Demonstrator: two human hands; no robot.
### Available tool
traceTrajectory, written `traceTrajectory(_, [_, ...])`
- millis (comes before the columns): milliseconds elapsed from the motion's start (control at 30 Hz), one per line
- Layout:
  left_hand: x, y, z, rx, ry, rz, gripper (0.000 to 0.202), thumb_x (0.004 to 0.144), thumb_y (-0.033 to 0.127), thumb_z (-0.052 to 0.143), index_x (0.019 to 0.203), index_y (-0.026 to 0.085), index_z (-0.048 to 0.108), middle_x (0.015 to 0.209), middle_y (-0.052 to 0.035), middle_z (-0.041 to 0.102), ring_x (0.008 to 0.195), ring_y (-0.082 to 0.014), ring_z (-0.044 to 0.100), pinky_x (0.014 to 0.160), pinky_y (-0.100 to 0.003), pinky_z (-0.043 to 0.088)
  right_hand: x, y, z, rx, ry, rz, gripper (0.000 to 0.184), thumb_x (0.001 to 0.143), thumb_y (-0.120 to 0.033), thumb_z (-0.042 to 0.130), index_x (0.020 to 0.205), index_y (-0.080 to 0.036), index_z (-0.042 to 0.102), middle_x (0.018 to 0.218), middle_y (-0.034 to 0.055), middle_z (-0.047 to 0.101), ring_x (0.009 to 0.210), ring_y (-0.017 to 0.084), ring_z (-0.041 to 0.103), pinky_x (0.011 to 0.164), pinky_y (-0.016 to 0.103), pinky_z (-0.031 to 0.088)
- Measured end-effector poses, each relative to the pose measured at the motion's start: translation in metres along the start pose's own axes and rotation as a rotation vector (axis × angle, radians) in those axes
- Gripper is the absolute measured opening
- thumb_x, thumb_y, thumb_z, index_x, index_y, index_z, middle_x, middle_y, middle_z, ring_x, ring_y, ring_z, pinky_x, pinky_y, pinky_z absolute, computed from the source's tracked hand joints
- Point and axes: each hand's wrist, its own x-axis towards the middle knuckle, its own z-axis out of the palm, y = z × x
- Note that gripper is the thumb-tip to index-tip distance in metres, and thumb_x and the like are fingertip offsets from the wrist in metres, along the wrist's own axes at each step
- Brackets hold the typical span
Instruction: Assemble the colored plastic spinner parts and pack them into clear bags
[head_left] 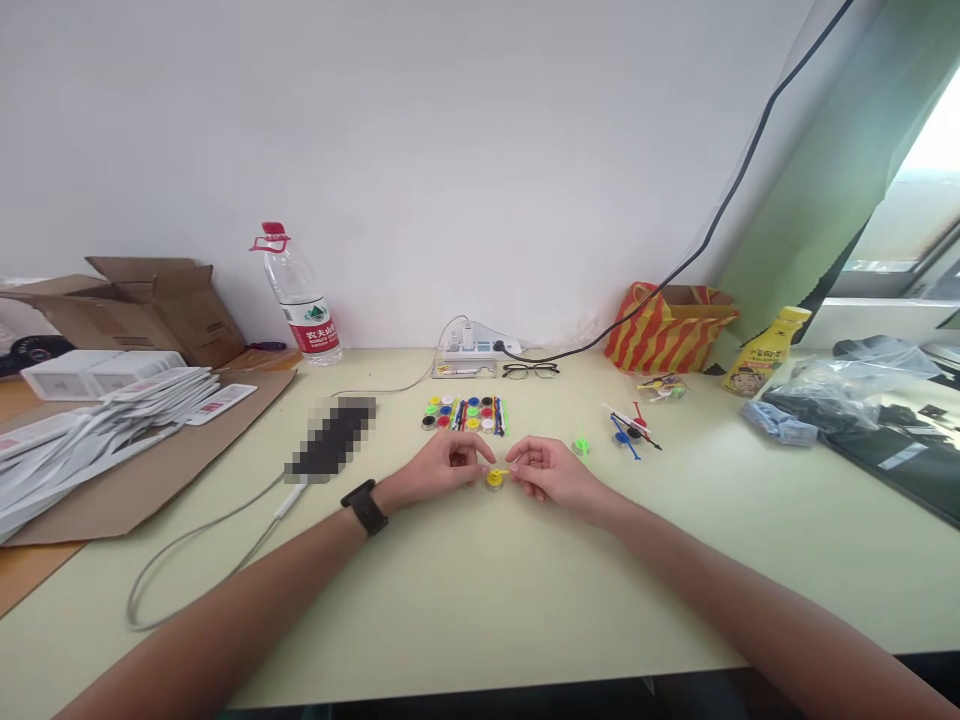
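Observation:
A small yellow spinner [495,479], a yellow arrow on a clear round base, sits on the table between my hands. My left hand [450,465], with a black watch [365,506] at its wrist, has thumb and forefinger curled at the spinner's left side. From the other side my right hand [546,468] pinches at the tip of the yellow arrow. The exact finger contact is too small to see clearly. Beyond the hands lie coloured discs [444,411] in rows and several thin arrows [500,416]. To the right are a green spinner [581,446] and a blue spinner [622,438] beside red and white ones.
Eyeglasses [531,370] and a power strip [471,343] lie by the wall. A water bottle [304,300], cardboard box [161,310] and blurred-out dark object [330,440] with a cable are left. A striped bag [667,330], yellow bottle [763,352] and plastic wrapping [870,375] stand right.

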Motion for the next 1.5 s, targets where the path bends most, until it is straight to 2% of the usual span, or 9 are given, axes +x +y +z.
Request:
traceTrajectory(233, [0.000,-0.002,-0.005,0.001,-0.031,-0.013,0.021,0.087,0.032,0.070,0.100,0.016,0.076,0.061,0.0015,0.061,0.059,-0.0140,0.057,0.057,-0.024,0.039,0.000,-0.003,0.005,-0.058,-0.009,0.052,0.023,0.081,-0.032,0.074,0.097,-0.019,0.064,0.070,-0.0034,0.066,0.049,0.008,0.050,0.044,0.021,0.032])
traceTrajectory(433, [0.000,-0.003,-0.002,0.008,-0.050,-0.009,0.022,0.089,0.032,0.069,0.102,0.016,0.076,0.067,-0.0008,0.066,0.062,-0.0138,0.057,0.059,-0.024,0.038,0.001,-0.004,0.006,-0.099,-0.021,0.013,0.021,0.079,-0.028,0.070,0.096,-0.019,0.064,0.069,-0.0032,0.065,0.049,0.008,0.049,0.046,0.022,0.033])
traceTrajectory(600, [0.004,-0.002,0.008,0.106,0.065,0.045,0.026,0.091,0.041,0.069,0.095,0.017,0.077,0.081,-0.0039,0.072,0.067,-0.0140,0.056,0.059,-0.025,0.038,0.002,-0.005,-0.005,-0.156,0.074,-0.004,0.018,0.075,-0.025,0.070,0.091,-0.019,0.064,0.065,-0.0041,0.062,0.051,0.009,0.048,0.047,0.021,0.035])
traceTrajectory(767, [0.008,-0.001,0.018,0.131,0.125,0.014,0.029,0.091,0.044,0.067,0.087,0.017,0.075,0.079,-0.0027,0.069,0.068,-0.0144,0.056,0.061,-0.025,0.041,0.000,-0.008,-0.017,-0.170,0.121,0.049,0.020,0.074,-0.027,0.072,0.091,-0.019,0.064,0.066,-0.0037,0.061,0.053,0.009,0.047,0.048,0.021,0.034])
traceTrajectory(1000, [0.008,0.003,0.026,0.195,0.165,-0.063,0.030,0.088,0.045,0.066,0.075,0.018,0.071,0.069,0.0003,0.062,0.065,-0.0151,0.052,0.057,-0.026,0.038,0.006,-0.003,-0.010,-0.230,0.108,-0.017,0.016,0.076,-0.030,0.072,0.085,-0.018,0.065,0.059,-0.0056,0.054,0.055,0.011,0.047,0.052,0.023,0.033])
traceTrajectory(1233, [0.012,0.001,0.027,0.184,0.208,-0.072,0.022,0.084,0.040,0.067,0.081,0.019,0.074,0.077,-0.0013,0.068,0.070,-0.0167,0.057,0.060,-0.026,0.042,0.008,-0.006,-0.011,-0.194,0.092,0.066,0.017,0.074,-0.028,0.074,0.085,-0.019,0.065,0.061,-0.0041,0.059,0.060,0.013,0.052,0.053,0.023,0.032])
traceTrajectory(1500, [0.017,-0.002,0.029,0.187,0.231,-0.100,0.020,0.078,0.038,0.069,0.073,0.019,0.073,0.072,-0.0006,0.068,0.067,-0.0167,0.059,0.057,-0.026,0.041,0.012,-0.008,-0.011,-0.203,0.075,0.107,0.014,0.072,-0.025,0.073,0.083,-0.019,0.067,0.059,-0.0047,0.058,0.058,0.012,0.051,0.051,0.023,0.029])
